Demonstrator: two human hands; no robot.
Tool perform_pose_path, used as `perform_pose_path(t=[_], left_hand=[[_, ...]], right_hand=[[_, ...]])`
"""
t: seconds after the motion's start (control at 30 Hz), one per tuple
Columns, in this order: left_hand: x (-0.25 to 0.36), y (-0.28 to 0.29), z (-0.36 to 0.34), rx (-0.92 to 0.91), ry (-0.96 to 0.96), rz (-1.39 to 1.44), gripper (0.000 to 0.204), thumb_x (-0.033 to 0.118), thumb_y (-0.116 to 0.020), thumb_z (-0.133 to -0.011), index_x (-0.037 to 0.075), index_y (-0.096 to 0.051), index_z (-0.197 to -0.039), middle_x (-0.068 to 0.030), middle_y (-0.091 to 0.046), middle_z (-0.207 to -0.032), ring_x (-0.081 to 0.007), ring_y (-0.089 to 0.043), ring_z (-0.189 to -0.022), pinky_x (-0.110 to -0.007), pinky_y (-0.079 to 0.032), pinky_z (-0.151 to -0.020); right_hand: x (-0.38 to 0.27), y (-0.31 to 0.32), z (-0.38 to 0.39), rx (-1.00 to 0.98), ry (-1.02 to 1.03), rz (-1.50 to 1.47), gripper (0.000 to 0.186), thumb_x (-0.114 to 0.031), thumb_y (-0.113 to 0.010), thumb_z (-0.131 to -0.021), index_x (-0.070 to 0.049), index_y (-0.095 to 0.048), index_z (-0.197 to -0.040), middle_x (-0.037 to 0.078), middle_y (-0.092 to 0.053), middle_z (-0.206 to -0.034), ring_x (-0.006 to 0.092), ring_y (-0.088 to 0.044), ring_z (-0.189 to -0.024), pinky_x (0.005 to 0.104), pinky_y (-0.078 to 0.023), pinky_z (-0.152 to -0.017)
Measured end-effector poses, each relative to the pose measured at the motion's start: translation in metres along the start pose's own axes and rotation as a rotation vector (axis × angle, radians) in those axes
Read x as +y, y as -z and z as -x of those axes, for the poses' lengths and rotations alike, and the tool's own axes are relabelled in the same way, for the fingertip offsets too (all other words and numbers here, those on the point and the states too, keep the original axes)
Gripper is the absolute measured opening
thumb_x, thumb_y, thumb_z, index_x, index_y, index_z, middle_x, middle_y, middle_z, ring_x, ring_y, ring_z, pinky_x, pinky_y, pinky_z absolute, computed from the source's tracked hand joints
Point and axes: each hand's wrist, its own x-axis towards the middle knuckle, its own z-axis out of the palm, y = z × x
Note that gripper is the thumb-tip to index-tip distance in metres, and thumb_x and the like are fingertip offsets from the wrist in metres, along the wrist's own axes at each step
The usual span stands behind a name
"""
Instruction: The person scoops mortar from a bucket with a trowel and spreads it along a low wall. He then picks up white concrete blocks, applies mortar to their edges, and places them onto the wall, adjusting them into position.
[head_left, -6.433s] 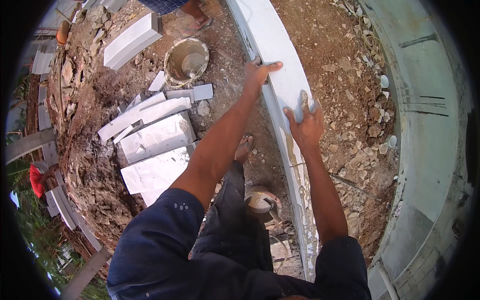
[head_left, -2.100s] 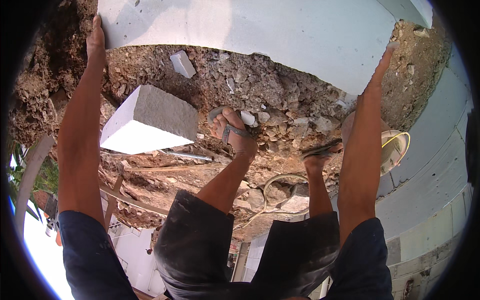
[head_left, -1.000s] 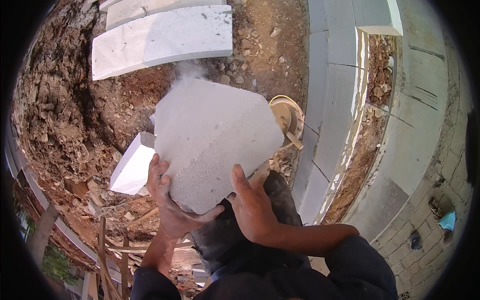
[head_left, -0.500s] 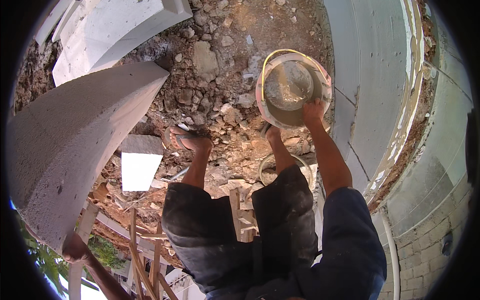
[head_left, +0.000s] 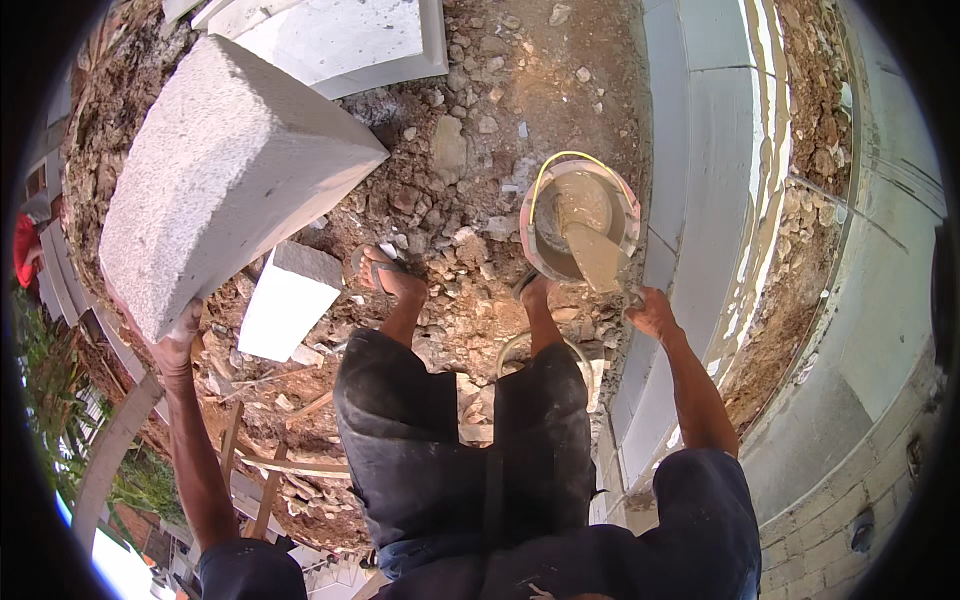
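My left hand (head_left: 178, 338) grips the lower near end of a large, pale, rough-faced lightweight concrete block (head_left: 215, 165), which stands tilted on the rubble to my left. My right hand (head_left: 653, 316) is closed around the handle of a trowel (head_left: 597, 256). Wet grey-brown mortar coats its broad blade, which lies across the near right rim of a round bucket (head_left: 530, 215). More wet mortar (head_left: 582, 192) shows inside, and the bucket's yellow handle arches along the far left rim.
Broken stone and soil (head_left: 455, 225) cover the ground around my sandalled feet. A smaller white block (head_left: 290, 305) lies beside the large one; further pale blocks (head_left: 350, 40) lie beyond. A grey block wall (head_left: 715, 160) with mortar along it runs down the right. Wooden pieces (head_left: 270, 465) stand at lower left.
My right hand has come out of the bucket toward me, bringing the mortar-covered trowel into sight. The large block and my left hand now appear farther up and right, with the view shifted.
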Motion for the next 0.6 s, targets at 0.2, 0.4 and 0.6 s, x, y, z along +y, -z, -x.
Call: perform_pose_path(t=[0.2, 0.4, 0.6], left_hand=[[0.073, -0.051, -0.049, 0.012, -0.156, 0.183, 0.137, 0.049, -0.088, -0.050, 0.001, -0.011, -0.153, -0.0205, -0.031, -0.147, -0.0355, -0.035, -0.137, -0.050, -0.030, -0.115], [0.056, -0.040, -0.039, -0.072, -0.090, 0.045, 0.132, 0.039, -0.089, -0.051, -0.003, -0.015, -0.151, -0.0264, -0.031, -0.149, -0.0374, -0.030, -0.142, -0.047, -0.024, -0.119], [0.053, -0.050, -0.046, -0.069, -0.098, -0.002, 0.133, 0.040, -0.091, -0.052, -0.009, -0.014, -0.149, -0.0293, -0.028, -0.150, -0.0411, -0.026, -0.143, -0.049, -0.023, -0.119]], right_hand=[[-0.172, 0.173, 0.104, 0.111, 0.371, 0.020, 0.023, -0.016, -0.065, -0.073, -0.002, -0.060, -0.091, 0.017, -0.061, -0.073, 0.0393, -0.061, -0.067, 0.0429, -0.048, -0.064], [-0.373, 0.268, 0.129, 0.477, 0.945, 0.321, 0.014, -0.008, -0.064, -0.074, 0.000, -0.055, -0.082, 0.015, -0.054, -0.071, 0.0358, -0.056, -0.065, 0.0437, -0.043, -0.058], [-0.479, 0.287, 0.065, 0.819, 1.301, 0.685, 0.028, -0.010, -0.071, -0.073, 0.004, -0.064, -0.097, 0.019, -0.064, -0.090, 0.0368, -0.061, -0.081, 0.0461, -0.048, -0.075]])
